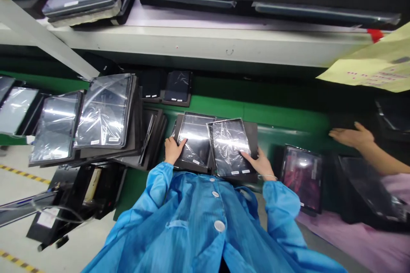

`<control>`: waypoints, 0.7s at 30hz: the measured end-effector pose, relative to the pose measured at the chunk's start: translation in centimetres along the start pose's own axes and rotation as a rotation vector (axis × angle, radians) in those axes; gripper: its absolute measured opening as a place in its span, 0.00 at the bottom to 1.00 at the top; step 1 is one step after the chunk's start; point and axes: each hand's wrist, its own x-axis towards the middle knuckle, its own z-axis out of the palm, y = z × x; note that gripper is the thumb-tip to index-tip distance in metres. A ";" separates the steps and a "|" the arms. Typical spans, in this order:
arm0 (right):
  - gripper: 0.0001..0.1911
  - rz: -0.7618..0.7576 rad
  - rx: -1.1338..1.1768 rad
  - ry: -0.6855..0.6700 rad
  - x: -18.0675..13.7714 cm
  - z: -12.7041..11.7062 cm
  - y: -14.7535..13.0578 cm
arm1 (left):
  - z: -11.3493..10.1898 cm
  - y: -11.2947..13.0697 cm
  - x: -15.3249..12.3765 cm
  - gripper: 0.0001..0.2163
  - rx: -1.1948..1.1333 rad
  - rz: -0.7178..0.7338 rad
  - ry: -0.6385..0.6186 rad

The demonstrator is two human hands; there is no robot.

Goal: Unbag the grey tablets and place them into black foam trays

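Two film-covered tablet screens lie side by side in front of me on dark foam sheets. My left hand [173, 150] grips the outer edge of the left tablet screen [197, 136], thumb on top and fingers along the side. The right tablet screen [229, 143] is slightly tilted, its wrinkled film catching the light, and its left edge laps close to or over the other one. My right hand [261, 164] holds its right side together with the foam sheet [252, 134], thumb on the face and fingers behind the edge. White labels show along the lower edges.
Tall stacks of wrapped screens [102, 111] stand on the green bench [221, 106] at left. A shelf [192, 42] with more screens crosses above. At right, another person's hand [352, 136] reaches over the bench near a reddish reflecting screen [301, 175]. Yellow paper [374, 64] hangs at upper right.
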 end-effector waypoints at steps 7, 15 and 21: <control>0.43 0.162 0.395 -0.068 -0.2 0.9 3.7 | 0.5 -0.2 1.6 0.31 -0.276 -0.160 -0.043; 0.45 0.248 0.684 -0.026 -3.2 -0.9 5.4 | -1.4 -1.0 -0.9 0.29 -0.659 -0.113 -0.128; 0.45 0.326 0.780 -0.061 -4.0 -1.1 6.3 | -3.0 -1.0 -1.5 0.35 -0.889 -0.069 -0.376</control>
